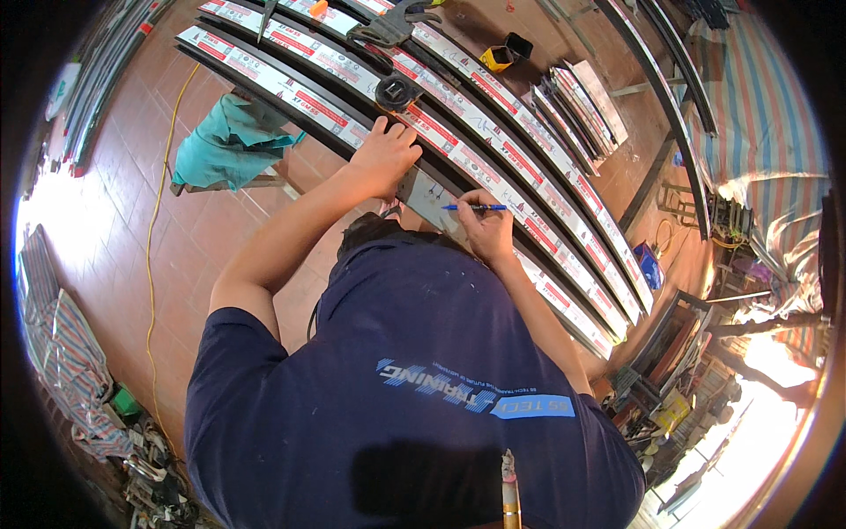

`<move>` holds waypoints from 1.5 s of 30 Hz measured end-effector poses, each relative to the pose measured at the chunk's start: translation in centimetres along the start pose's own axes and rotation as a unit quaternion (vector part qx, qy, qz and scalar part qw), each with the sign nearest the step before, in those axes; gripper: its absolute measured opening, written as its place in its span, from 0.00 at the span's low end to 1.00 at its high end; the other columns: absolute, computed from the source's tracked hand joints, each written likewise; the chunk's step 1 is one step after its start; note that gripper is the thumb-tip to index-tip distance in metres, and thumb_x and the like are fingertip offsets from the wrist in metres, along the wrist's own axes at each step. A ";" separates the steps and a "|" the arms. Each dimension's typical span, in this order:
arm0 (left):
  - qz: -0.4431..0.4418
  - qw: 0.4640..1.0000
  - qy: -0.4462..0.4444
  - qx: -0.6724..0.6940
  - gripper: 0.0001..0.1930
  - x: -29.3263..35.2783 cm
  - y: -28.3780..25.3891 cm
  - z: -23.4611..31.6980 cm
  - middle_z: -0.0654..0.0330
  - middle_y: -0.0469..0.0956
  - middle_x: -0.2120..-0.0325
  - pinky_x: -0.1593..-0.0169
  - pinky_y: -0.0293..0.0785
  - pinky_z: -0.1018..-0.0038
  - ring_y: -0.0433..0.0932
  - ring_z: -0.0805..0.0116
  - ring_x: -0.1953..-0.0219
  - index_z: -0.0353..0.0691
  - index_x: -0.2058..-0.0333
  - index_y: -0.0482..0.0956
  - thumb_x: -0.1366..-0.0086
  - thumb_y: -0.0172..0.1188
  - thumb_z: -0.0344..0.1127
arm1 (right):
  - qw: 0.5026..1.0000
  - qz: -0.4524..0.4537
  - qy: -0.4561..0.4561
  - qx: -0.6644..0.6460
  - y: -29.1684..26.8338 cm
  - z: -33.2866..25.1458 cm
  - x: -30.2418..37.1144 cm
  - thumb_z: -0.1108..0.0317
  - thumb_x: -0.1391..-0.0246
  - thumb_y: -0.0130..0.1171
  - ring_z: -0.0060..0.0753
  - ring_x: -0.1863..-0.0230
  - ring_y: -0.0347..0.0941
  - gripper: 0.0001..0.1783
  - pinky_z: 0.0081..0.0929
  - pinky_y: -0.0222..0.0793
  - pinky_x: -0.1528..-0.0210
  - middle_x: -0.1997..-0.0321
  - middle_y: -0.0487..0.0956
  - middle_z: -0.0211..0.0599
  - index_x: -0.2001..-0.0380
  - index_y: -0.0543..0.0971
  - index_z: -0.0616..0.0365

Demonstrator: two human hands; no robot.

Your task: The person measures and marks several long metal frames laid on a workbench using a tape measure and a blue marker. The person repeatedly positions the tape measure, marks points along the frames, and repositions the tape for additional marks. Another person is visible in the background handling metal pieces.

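Observation:
Several long dark metal profiles with white-and-red printed film lie side by side, running from upper left to lower right. On the nearest one, my left hand is bent over the edge, its fingers curled around the bar and the thumb hidden. My right hand pinches a blue pen, tip pointing left. Under the pen is a bare grey stretch of the near profile with small dark marks. A black tape measure sits on the profiles just beyond my left hand.
A dark glove and an orange piece lie atop the profiles. At left, a teal cloth drapes over a stand, and a yellow cable crosses the tiled floor. More profiles stand right. A cigarette-like stick shows below.

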State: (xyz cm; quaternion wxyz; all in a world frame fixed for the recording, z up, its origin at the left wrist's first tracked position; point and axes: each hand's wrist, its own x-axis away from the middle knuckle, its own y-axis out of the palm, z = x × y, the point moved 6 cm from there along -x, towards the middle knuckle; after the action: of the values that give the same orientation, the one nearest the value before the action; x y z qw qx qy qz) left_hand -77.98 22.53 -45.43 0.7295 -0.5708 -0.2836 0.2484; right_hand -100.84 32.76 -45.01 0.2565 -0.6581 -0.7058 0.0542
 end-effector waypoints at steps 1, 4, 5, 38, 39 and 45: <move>0.004 1.000 -0.007 0.001 0.42 0.0 -0.1 0.1 0.58 0.78 0.49 0.29 0.65 0.50 0.77 0.55 0.39 0.47 0.50 0.86 0.69 0.92 0.46 | 1.000 0.002 -0.024 0.011 0.0 -0.6 -0.3 0.65 0.29 0.70 0.27 0.60 0.85 0.11 0.31 0.82 0.52 0.59 0.91 0.37 0.55 0.89 0.62; -0.004 1.000 -0.016 0.003 0.35 0.1 -0.3 0.2 0.58 0.80 0.50 0.30 0.65 0.51 0.78 0.56 0.40 0.46 0.53 0.88 0.64 0.90 0.44 | 0.996 0.008 -0.073 0.040 0.3 -1.9 -0.9 0.66 0.28 0.69 0.26 0.58 0.84 0.10 0.30 0.81 0.51 0.58 0.91 0.38 0.55 0.89 0.63; -0.002 1.000 -0.018 0.009 0.32 0.2 -0.4 0.2 0.58 0.80 0.51 0.30 0.66 0.51 0.78 0.56 0.40 0.46 0.54 0.88 0.61 0.88 0.43 | 0.995 0.009 -0.092 0.043 0.4 -2.3 -1.0 0.66 0.30 0.70 0.30 0.59 0.85 0.10 0.32 0.82 0.52 0.58 0.91 0.40 0.55 0.89 0.64; -0.027 0.999 -0.042 0.018 0.41 -0.1 0.0 0.0 0.59 0.80 0.49 0.31 0.65 0.52 0.80 0.57 0.39 0.48 0.51 0.87 0.68 0.93 0.46 | 0.985 -0.045 -0.139 0.088 1.8 -4.7 -2.7 0.63 0.29 0.70 0.53 0.55 0.89 0.12 0.42 0.84 0.50 0.56 0.90 0.49 0.53 0.88 0.61; -0.024 0.999 -0.040 0.014 0.40 -0.1 0.0 0.1 0.59 0.80 0.49 0.31 0.65 0.52 0.80 0.57 0.39 0.48 0.51 0.87 0.68 0.93 0.46 | 0.986 -0.047 -0.133 0.087 1.9 -4.6 -2.8 0.63 0.29 0.71 0.53 0.55 0.88 0.12 0.42 0.84 0.50 0.56 0.90 0.49 0.53 0.88 0.62; -0.030 0.998 -0.038 0.026 0.40 0.3 0.0 0.5 0.59 0.80 0.49 0.31 0.66 0.52 0.80 0.57 0.39 0.47 0.51 0.87 0.67 0.93 0.45 | 0.976 -0.041 -0.186 0.102 2.2 -5.4 -1.9 0.65 0.31 0.72 0.54 0.55 0.88 0.11 0.43 0.84 0.50 0.56 0.90 0.48 0.54 0.89 0.61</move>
State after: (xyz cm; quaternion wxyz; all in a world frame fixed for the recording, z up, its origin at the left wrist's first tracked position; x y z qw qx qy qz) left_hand -78.12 23.03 -45.27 0.7399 -0.5330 -0.3216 0.2551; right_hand -96.54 29.78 -41.86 0.1883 -0.5775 -0.7582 0.2370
